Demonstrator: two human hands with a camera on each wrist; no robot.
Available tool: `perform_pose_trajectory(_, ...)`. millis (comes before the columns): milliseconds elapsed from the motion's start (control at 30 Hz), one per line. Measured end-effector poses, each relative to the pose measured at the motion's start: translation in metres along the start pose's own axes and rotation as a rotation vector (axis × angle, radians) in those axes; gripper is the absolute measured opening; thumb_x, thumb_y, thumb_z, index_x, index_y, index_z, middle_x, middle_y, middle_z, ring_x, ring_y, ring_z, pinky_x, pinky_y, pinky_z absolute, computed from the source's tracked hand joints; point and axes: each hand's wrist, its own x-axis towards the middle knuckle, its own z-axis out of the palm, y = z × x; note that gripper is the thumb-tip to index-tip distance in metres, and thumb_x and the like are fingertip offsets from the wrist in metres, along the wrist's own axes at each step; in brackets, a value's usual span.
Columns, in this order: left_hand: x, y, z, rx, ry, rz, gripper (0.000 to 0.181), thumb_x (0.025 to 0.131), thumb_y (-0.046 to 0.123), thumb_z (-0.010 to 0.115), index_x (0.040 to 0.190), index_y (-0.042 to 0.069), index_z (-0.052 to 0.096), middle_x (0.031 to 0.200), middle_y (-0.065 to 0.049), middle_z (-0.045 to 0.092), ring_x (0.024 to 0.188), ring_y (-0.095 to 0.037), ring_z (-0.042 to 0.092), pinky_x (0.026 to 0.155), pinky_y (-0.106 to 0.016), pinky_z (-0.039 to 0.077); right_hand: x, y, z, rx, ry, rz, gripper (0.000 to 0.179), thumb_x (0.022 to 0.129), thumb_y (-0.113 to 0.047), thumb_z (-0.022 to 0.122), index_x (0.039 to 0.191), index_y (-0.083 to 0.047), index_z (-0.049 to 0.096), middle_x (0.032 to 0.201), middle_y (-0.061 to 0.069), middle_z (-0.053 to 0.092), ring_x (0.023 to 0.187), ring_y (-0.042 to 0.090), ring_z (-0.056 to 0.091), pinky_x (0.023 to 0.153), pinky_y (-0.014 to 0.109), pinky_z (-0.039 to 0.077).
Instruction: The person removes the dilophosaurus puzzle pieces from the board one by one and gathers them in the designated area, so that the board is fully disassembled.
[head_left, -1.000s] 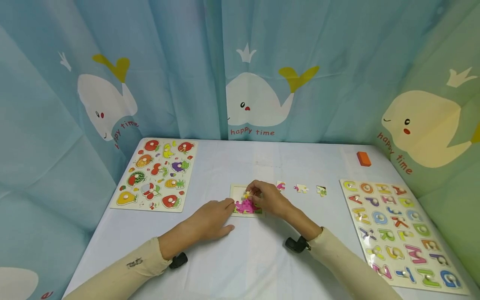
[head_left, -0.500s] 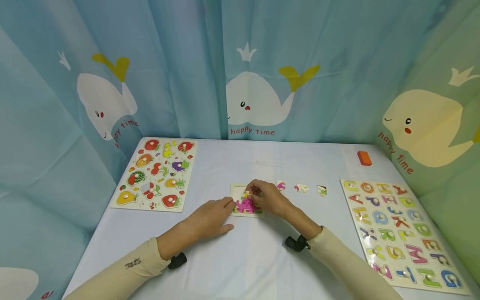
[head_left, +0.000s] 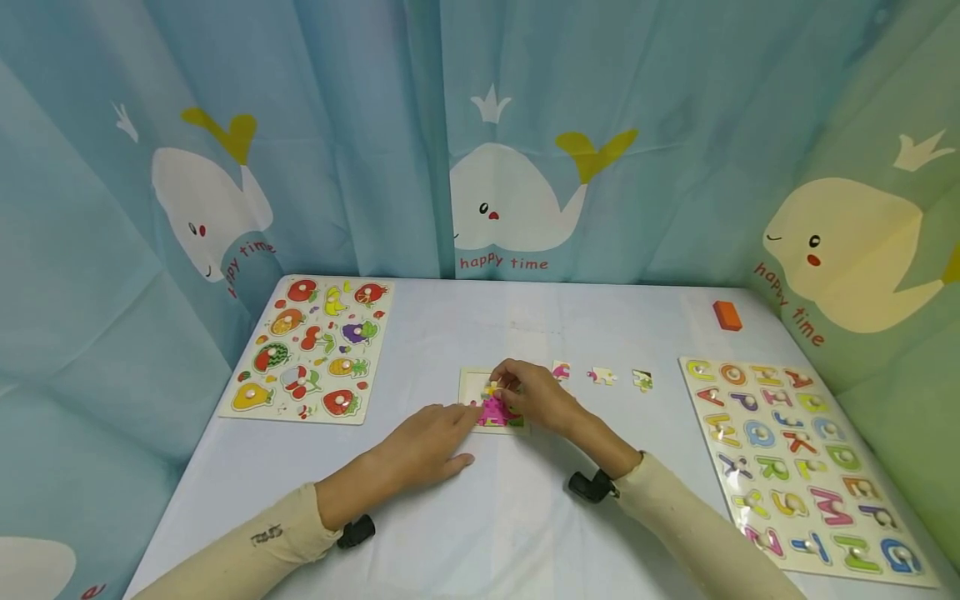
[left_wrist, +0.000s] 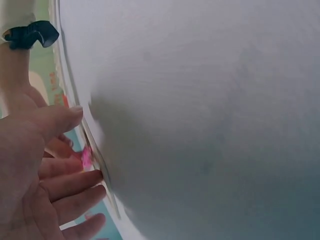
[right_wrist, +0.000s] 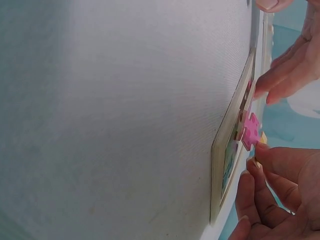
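Note:
A small jigsaw tray [head_left: 468,382] lies in the middle of the table, its lower part filled with pink and green pieces. My right hand [head_left: 537,397] is over its right side. Between thumb and finger it pinches a pink puzzle piece [right_wrist: 251,132] with a yellow part, which stands tilted above the tray in the right wrist view. From the left, my left hand [head_left: 424,443] reaches over the tray's edge with its fingers extended, the fingertips at the pink pieces. Its thumb points apart from the fingers, near the table. The hands hide parts of the tray.
Three loose jigsaw pieces [head_left: 602,376] lie in a row right of the tray. A fruit knob puzzle board [head_left: 381,354] is at the left, an alphabet board [head_left: 705,414] at the right. Behind that sits an orange block [head_left: 727,316]. A whale-print curtain [head_left: 360,167] borders the table.
My left fingertips have slid right from the tray's left edge onto the pink pieces. The right hand keeps its pinch in nearly the same place.

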Motion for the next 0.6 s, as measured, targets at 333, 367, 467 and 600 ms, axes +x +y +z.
perform_pose_trajectory(333, 0.0012, -0.0044, 0.0048, 0.059, 0.066, 0.085, 0.059, 0.100, 0.038, 0.072, 0.147, 0.005, 0.058, 0.131, -0.010, 0.064, 0.117, -0.024, 0.065, 0.106, -0.040, 0.053, -0.0010, -0.0004, -0.0006, -0.007, 0.000, 0.007, 0.015, 0.101, -0.009, 0.072, 0.115, -0.008, 0.069, 0.100, 0.002, 0.071, 0.093, 0.014, 0.065, 0.082, 0.031, 0.057)
perform_pose_trajectory(367, 0.0017, -0.0043, 0.0057, 0.066, 0.065, 0.087, 0.059, 0.100, 0.039, 0.072, 0.147, 0.006, 0.058, 0.131, -0.010, 0.064, 0.117, -0.024, 0.065, 0.106, -0.040, 0.053, -0.0011, -0.0006, -0.0006, -0.009, 0.000, 0.006, 0.015, 0.101, -0.008, 0.072, 0.115, -0.008, 0.069, 0.100, 0.002, 0.071, 0.093, 0.015, 0.066, 0.082, 0.031, 0.057)
perform_pose_trajectory(467, 0.0035, -0.0036, 0.0077, 0.096, 0.067, 0.091, 0.058, 0.100, 0.041, 0.072, 0.147, 0.009, 0.061, 0.129, -0.011, 0.063, 0.112, -0.023, 0.063, 0.104, -0.039, 0.053, -0.0017, -0.0016, -0.0009, -0.014, 0.000, 0.003, 0.015, 0.101, -0.008, 0.072, 0.115, -0.008, 0.069, 0.100, 0.003, 0.072, 0.093, 0.015, 0.066, 0.082, 0.032, 0.057)
perform_pose_trajectory(600, 0.0051, -0.0029, 0.0074, 0.121, 0.066, 0.094, 0.057, 0.100, 0.044, 0.071, 0.145, 0.010, 0.063, 0.125, -0.010, 0.063, 0.106, -0.022, 0.061, 0.101, -0.039, 0.053, -0.0015, -0.0029, -0.0025, -0.003, -0.006, 0.002, 0.014, 0.101, -0.007, 0.071, 0.114, -0.009, 0.070, 0.100, 0.003, 0.071, 0.094, 0.016, 0.066, 0.080, 0.030, 0.056)
